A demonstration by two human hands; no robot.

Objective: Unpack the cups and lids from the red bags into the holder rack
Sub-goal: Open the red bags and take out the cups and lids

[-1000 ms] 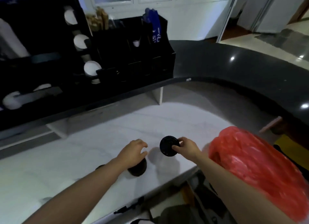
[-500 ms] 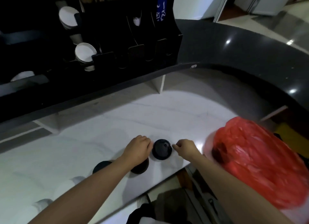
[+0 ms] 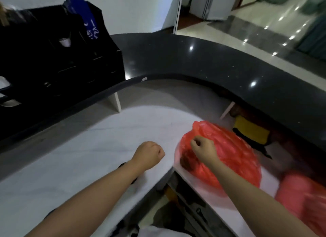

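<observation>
Curving across the back is a dark grey raised counter, with the white marble worktop below it in front of the person. Black holder rack stands on the raised counter at far left; a blue packet sticks up out of one of its rear slots, and a small white item sits in a slot near the middle, too blurred to identify. Red bag lies on the worktop's right section, bulging, with something dark showing through the plastic near its left edge, probably lids. A second red bag sits at bottom right, heavily blurred. A yellow object lies under the counter beyond the first bag. Left hand is over the worktop, fingers curled into a fist, nothing visible in it. Right hand rests on the first red bag, fingers curled and pinching the plastic near its top. A dark round edge peeks out beside the left forearm on the worktop, mostly hidden by the arm.
</observation>
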